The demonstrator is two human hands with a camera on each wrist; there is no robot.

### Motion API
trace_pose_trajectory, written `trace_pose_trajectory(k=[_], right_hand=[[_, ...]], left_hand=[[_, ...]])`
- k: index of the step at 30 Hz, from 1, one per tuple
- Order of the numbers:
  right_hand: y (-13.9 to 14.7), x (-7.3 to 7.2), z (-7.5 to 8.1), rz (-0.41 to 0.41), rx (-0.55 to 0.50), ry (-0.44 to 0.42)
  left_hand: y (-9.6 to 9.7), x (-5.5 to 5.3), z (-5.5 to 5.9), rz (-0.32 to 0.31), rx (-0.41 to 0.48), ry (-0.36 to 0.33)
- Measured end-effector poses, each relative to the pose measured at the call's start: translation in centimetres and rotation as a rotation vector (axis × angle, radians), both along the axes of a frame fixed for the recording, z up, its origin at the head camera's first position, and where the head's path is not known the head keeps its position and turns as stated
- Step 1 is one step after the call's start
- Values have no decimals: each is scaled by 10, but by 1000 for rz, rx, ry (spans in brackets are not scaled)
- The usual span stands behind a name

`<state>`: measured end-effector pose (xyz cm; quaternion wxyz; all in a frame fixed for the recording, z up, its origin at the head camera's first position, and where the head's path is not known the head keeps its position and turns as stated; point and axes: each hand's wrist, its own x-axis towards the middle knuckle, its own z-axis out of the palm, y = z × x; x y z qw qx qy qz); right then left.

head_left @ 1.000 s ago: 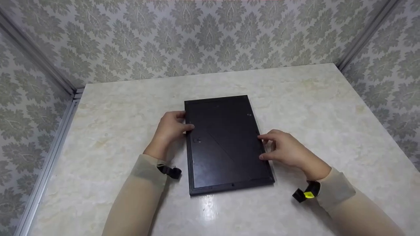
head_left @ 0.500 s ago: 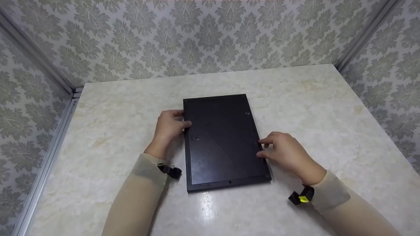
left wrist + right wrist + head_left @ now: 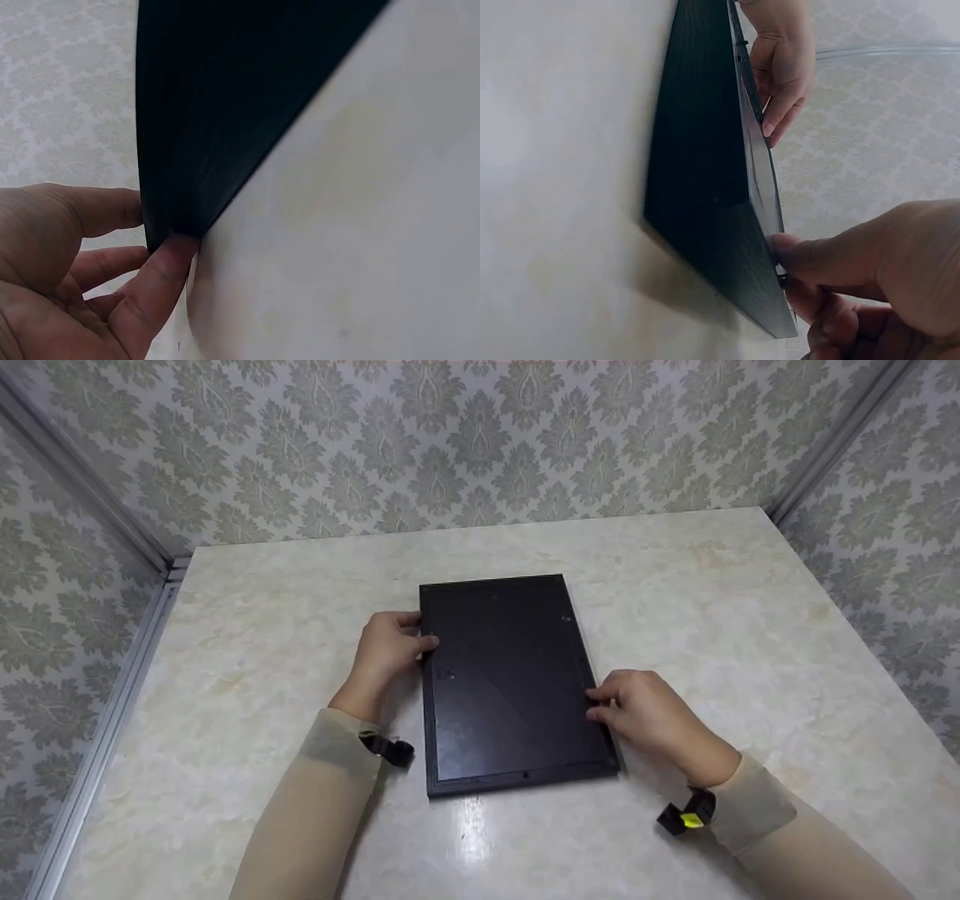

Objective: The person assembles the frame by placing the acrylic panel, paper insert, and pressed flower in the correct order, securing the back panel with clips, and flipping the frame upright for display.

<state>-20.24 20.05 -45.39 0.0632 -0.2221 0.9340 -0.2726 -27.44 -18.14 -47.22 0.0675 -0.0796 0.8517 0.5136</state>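
A black picture frame (image 3: pixel 510 682) lies on the table, its back panel facing up. A diagonal line crosses the panel, and small metal fittings show near both long edges. My left hand (image 3: pixel 386 656) grips the left long edge, thumb over the top and fingers along the side; the left wrist view shows this thumb (image 3: pixel 161 277) against the dark side wall. At the right long edge, below its middle, my right hand (image 3: pixel 652 716) has thumb and forefinger close together on the rim. In the right wrist view, a small dark tab (image 3: pixel 781 277) shows by the right thumb (image 3: pixel 810 255).
The pale marbled table (image 3: pixel 285 585) extends around the frame. Patterned wall panels (image 3: pixel 480 442) stand behind and at both sides, with metal rails (image 3: pixel 105 750) at the corners. A black strap with a small device (image 3: pixel 686 810) is on each wrist.
The frame has shifted slightly away and left. My right hand has slid a little toward me along the right edge, its thumb and forefinger drawing closer together. My left hand keeps its grip.
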Motion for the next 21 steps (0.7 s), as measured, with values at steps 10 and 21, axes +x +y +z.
trace_pose_trajectory(k=[10,21], right_hand=[[4,-2,-2,167,63,55],[-1,-2,0,335,284,331]], left_hand=[[-2,0,-2,-16,-34,-6],[-1,-2,-2,-35,-45,18]])
